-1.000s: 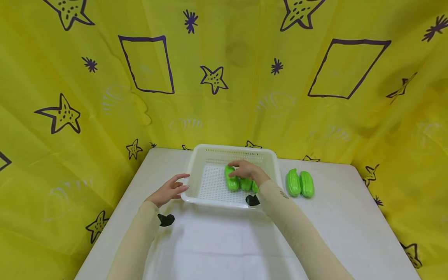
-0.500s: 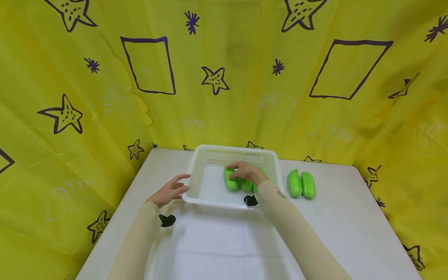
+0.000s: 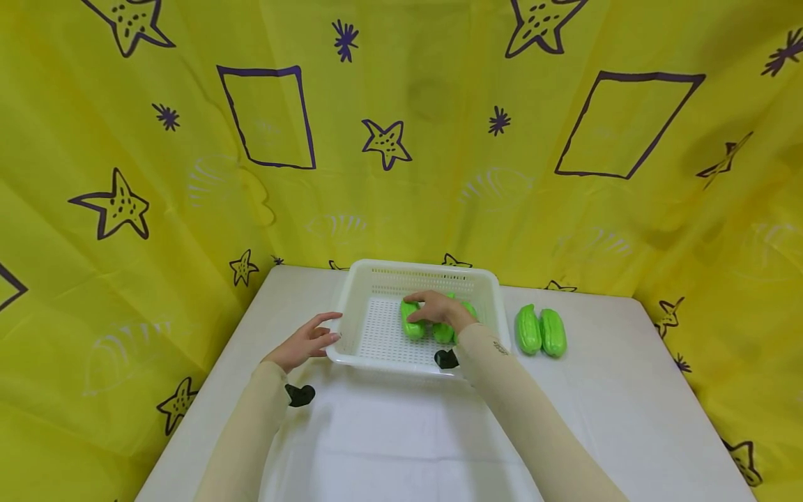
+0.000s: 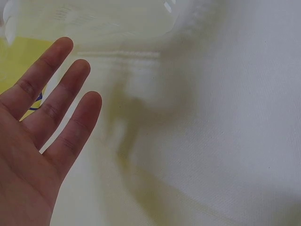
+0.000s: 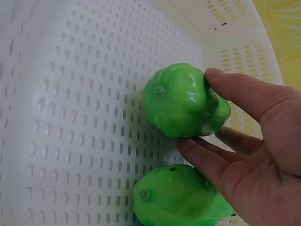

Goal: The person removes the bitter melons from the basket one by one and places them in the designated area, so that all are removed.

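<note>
My right hand (image 3: 436, 308) reaches into a white plastic basket (image 3: 389, 364) and pinches a plump, ridged green gourd (image 3: 412, 329) between thumb and fingers. In the right wrist view, the thumb lies on one side of that gourd (image 5: 176, 101) and fingertips on the other. A second green gourd (image 5: 174, 197) lies close beside it on the slotted floor. Part of another gourd (image 3: 467, 310) shows behind my right wrist. At the basket's left rim is my left hand (image 3: 305, 344), its fingers extended; whether it touches the rim is hard to tell. Its palm (image 4: 23, 179) faces its wrist camera.
Two more green gourds (image 3: 529, 329) lie side by side on the white table (image 3: 401, 432), right of the basket. A yellow curtain (image 3: 439, 195) with stars and frames drawn on it stands behind the table and along both sides.
My right hand and the pinched gourd have shifted slightly left, widening the gap to the neighbouring gourd. My left hand has stayed at the basket's left rim.
</note>
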`<action>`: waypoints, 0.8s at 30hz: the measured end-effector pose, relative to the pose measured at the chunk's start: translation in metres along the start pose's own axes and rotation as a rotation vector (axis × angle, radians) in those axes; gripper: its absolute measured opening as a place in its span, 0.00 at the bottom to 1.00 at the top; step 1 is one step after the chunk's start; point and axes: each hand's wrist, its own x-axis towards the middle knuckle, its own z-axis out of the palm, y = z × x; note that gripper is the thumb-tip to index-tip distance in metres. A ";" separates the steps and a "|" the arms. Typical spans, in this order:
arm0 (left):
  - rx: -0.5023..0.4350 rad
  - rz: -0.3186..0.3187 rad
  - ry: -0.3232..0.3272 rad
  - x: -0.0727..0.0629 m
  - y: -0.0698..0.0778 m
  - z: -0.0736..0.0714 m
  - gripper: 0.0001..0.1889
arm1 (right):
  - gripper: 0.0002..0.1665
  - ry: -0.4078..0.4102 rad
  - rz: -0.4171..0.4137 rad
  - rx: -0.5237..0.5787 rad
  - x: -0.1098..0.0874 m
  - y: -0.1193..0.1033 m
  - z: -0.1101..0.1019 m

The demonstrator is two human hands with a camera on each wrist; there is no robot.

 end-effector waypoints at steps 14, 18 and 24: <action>0.006 -0.002 -0.004 0.000 0.001 -0.001 0.31 | 0.34 -0.060 0.043 0.075 -0.003 -0.006 0.002; 0.007 -0.007 -0.005 0.000 0.000 -0.001 0.31 | 0.34 -0.076 0.058 0.101 -0.004 -0.008 0.003; 0.014 -0.004 -0.013 0.000 0.001 -0.002 0.32 | 0.34 -0.061 0.070 0.054 -0.002 -0.008 0.004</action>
